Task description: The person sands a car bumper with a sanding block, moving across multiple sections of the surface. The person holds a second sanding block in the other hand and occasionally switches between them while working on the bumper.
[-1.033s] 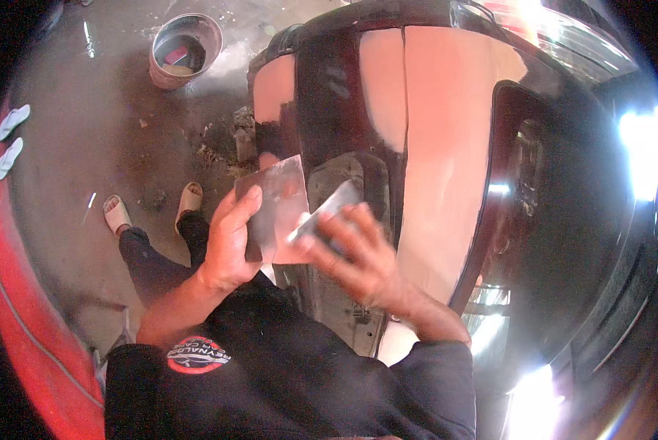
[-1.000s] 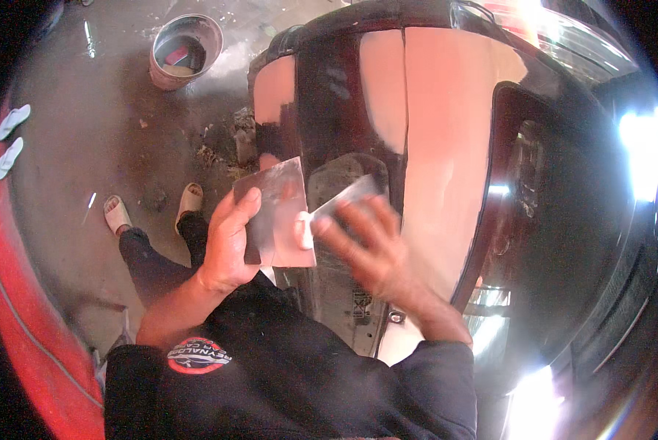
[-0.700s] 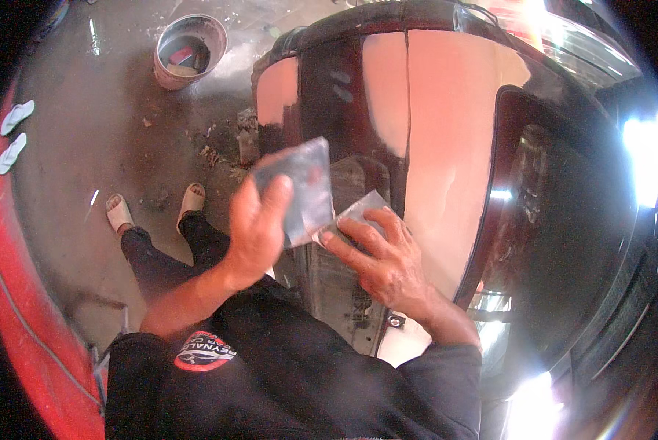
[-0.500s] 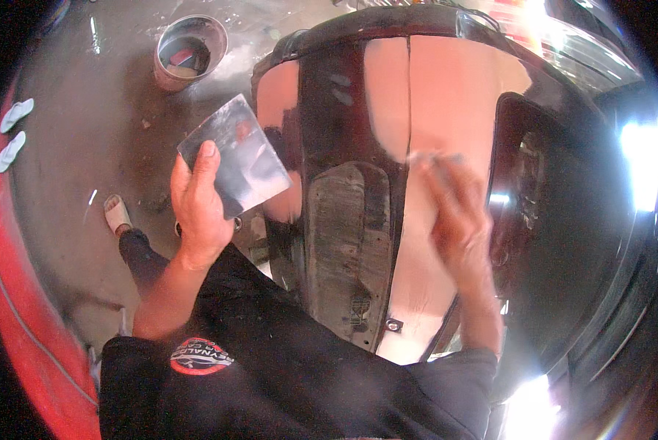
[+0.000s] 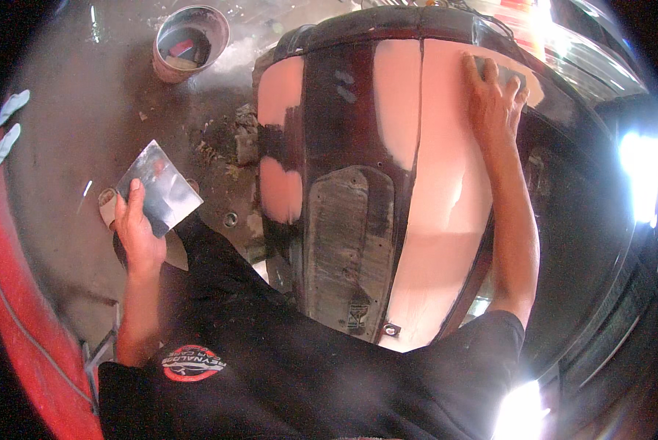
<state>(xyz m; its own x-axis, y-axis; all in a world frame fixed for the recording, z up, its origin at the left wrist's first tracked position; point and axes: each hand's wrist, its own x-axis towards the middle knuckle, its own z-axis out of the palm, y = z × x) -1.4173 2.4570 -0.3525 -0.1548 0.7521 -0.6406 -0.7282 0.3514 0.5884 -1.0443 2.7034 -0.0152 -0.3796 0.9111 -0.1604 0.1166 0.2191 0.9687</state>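
My left hand (image 5: pixel 140 238) grips a flat, shiny, square grey plate (image 5: pixel 169 189) by its near edge, thumb on top, held left of the car. My right hand (image 5: pixel 494 106) is stretched far forward on the dark car body panel (image 5: pixel 338 110). Its fingers press a dark grey flat piece (image 5: pixel 480 64), mostly covered by them, against the far right end of a long pink coating (image 5: pixel 446 176). Whether that piece is a spreader or a sanding pad cannot be made out. Two smaller pink patches (image 5: pixel 280 191) lie along the panel's left side.
A bucket (image 5: pixel 189 44) with things inside stands on the floor at the back left. White slippers (image 5: pixel 10 125) lie beside a red car body (image 5: pixel 21 323) at far left. Rubble (image 5: pixel 245 136) sits by the panel. A metal stand (image 5: pixel 105 352) is near the red body.
My right hand has moved forward and to the right, from the middle of the pink strip to its far end. My left hand has drawn left and lower with the plate.
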